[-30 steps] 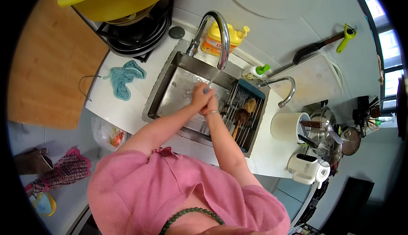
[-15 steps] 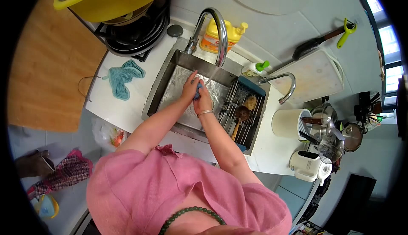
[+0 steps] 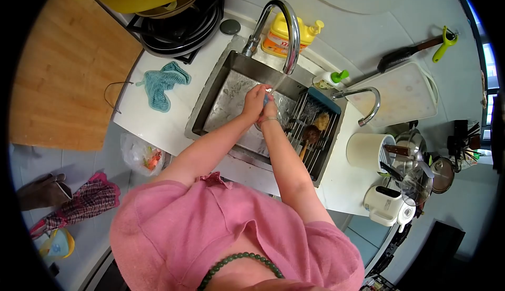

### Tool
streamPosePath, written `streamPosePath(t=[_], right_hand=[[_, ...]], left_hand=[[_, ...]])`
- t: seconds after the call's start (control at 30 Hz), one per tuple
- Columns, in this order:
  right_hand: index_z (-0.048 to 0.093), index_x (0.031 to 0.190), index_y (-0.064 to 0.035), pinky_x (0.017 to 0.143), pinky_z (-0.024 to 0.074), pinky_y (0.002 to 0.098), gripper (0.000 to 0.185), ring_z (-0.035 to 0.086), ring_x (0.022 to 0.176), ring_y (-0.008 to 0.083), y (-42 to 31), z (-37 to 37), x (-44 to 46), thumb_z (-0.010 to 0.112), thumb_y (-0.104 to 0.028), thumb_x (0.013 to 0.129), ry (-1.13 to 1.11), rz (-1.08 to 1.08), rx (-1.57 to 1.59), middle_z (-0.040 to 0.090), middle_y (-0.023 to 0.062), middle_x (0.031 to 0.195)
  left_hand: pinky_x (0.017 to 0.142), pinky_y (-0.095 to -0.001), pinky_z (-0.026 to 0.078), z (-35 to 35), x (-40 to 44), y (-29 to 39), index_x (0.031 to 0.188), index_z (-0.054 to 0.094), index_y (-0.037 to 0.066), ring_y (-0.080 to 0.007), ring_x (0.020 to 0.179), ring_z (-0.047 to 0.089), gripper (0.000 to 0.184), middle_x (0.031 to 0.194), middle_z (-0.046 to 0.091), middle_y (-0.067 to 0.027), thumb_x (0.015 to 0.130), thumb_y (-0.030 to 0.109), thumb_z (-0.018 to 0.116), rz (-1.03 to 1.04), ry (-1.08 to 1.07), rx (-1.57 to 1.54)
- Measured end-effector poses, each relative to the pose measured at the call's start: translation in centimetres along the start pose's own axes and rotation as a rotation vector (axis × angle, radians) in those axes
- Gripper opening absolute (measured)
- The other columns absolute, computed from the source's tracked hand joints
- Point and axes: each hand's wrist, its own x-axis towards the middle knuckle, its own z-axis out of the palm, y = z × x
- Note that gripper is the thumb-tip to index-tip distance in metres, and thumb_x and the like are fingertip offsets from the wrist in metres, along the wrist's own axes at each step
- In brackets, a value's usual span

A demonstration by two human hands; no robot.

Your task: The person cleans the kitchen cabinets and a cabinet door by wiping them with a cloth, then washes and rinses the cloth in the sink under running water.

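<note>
Over the metal sink (image 3: 226, 99), my left hand (image 3: 255, 101) and my right hand (image 3: 269, 110) are pressed together under the tall curved faucet (image 3: 292, 33). A small crumpled blue cloth (image 3: 266, 100) shows between them, mostly hidden by the fingers. A thin stream of water (image 3: 276, 83) runs from the spout onto the hands. Both hands are closed around the cloth, and a bracelet sits on my right wrist.
A drying rack (image 3: 294, 120) with brushes (image 3: 311, 134) covers the sink's right side. Behind stands a yellow detergent jug (image 3: 281, 41). A teal rag (image 3: 159, 87) lies left; a white kettle (image 3: 383, 205) and pale bin (image 3: 363, 151) stand right.
My view has shifted slightly, so the scene sits further right. The hands remain together under the water, with their grip on the blue cloth changed and less of it showing.
</note>
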Motion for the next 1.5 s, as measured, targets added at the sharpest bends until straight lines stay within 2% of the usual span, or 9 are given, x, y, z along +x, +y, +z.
streamPosePath(t=[0.2, 0.43, 0.63, 0.87, 0.93, 1.07, 1.13, 1.23, 1.5], right_hand=[[0.06, 0.102, -0.0021, 0.082, 0.0466, 0.0316, 0.051, 0.06, 0.089, 0.0226, 0.6, -0.2, 0.5, 0.026, -0.04, 0.098, -0.006, -0.148, 0.033, 0.063, 0.0094, 0.098], [0.059, 0.1, 0.006, 0.075, 0.0451, 0.0336, 0.05, 0.059, 0.083, 0.0232, -0.1, -0.7, -1.0, 0.038, -0.039, 0.095, 0.204, -0.353, -0.528, 0.063, 0.014, 0.094], [0.06, 0.083, 0.0016, 0.058, 0.0488, 0.0344, 0.033, 0.058, 0.072, 0.0186, -3.4, -3.3, 1.6, 0.053, -0.03, 0.092, 0.199, -0.523, -0.836, 0.06, 0.0092, 0.079], [0.061, 0.078, -0.0022, 0.053, 0.048, 0.029, 0.029, 0.059, 0.062, 0.0157, -5.3, -2.6, 1.2, 0.054, -0.027, 0.091, 0.068, -0.354, -0.674, 0.058, 0.0039, 0.069], [0.063, 0.08, -0.0021, 0.054, 0.0478, 0.0281, 0.026, 0.059, 0.062, 0.0145, -4.5, -2.9, 2.6, 0.055, -0.025, 0.091, -0.025, -0.406, -0.656, 0.06, 0.0034, 0.07], [0.065, 0.086, -0.0011, 0.057, 0.0473, 0.0256, 0.017, 0.058, 0.063, 0.012, -5.0, -1.8, 0.7, 0.059, -0.017, 0.088, -0.314, -0.318, -0.572, 0.064, 0.0033, 0.076], [0.065, 0.087, -0.0017, 0.059, 0.047, 0.0247, 0.016, 0.059, 0.064, 0.0117, -5.9, -1.4, -0.2, 0.061, -0.017, 0.087, -0.337, -0.321, -0.6, 0.064, 0.0027, 0.076], [0.065, 0.088, -0.0025, 0.061, 0.0462, 0.0235, 0.015, 0.057, 0.064, 0.0105, -7.4, -1.0, -2.5, 0.065, -0.017, 0.084, -0.35, -0.43, -0.831, 0.063, 0.0011, 0.076], [0.059, 0.108, 0.0002, 0.072, 0.0462, 0.0254, 0.037, 0.057, 0.082, 0.0102, -6.5, -7.3, 2.3, 0.072, -0.018, 0.077, -0.31, -0.328, -1.298, 0.063, 0.0076, 0.099]], left_hand=[[0.055, -0.0262, 0.041, 1.0, 1.1, -0.9, 0.098, 0.057, 0.0, -0.0109, 0.055, 0.046, 0.025, 0.06, 0.048, -0.002, 0.096, 0.021, 0.043, -0.248, 0.064, -0.36], [0.055, -0.028, 0.044, -0.9, 2.8, -1.7, 0.102, 0.055, 0.0, -0.0122, 0.057, 0.051, 0.026, 0.066, 0.052, -0.0021, 0.091, 0.024, 0.054, -0.545, -0.013, -0.867], [0.067, -0.0323, 0.054, -3.5, 1.0, -3.4, 0.113, 0.053, 0.003, -0.02, 0.082, 0.061, 0.039, 0.099, 0.058, -0.0102, 0.08, 0.018, 0.069, -0.449, -0.242, -0.114], [0.072, -0.0321, 0.053, -6.6, 1.8, -5.7, 0.12, 0.053, 0.007, -0.0214, 0.098, 0.059, 0.042, 0.111, 0.057, -0.0107, 0.08, 0.011, 0.065, -0.616, -0.136, -0.153], [0.077, -0.0304, 0.05, -6.2, 2.1, -6.6, 0.124, 0.049, 0.005, -0.0174, 0.09, 0.062, 0.046, 0.116, 0.056, -0.0102, 0.082, 0.015, 0.062, -0.207, -0.315, 0.081], [0.077, -0.0268, 0.046, -4.6, 1.8, -1.2, 0.118, 0.055, 0.003, -0.0131, 0.084, 0.06, 0.04, 0.108, 0.06, -0.0073, 0.083, 0.02, 0.062, -0.212, -0.42, -0.192], [0.071, -0.0241, 0.044, -4.7, 2.4, 0.7, 0.105, 0.063, 0.003, -0.0091, 0.078, 0.056, 0.029, 0.093, 0.063, -0.0021, 0.085, 0.025, 0.061, -0.31, -0.513, 0.265], [0.067, -0.0229, 0.041, -5.0, 3.1, 0.2, 0.092, 0.066, 0.004, -0.0068, 0.075, 0.053, 0.026, 0.08, 0.062, 0.0027, 0.088, 0.028, 0.059, -0.317, -0.317, 0.163], [0.073, -0.0225, 0.044, -4.0, 4.3, -0.8, 0.104, 0.063, 0.005, -0.0073, 0.081, 0.056, 0.028, 0.092, 0.063, 0.0003, 0.092, 0.029, 0.055, -0.332, -0.184, -0.178]])
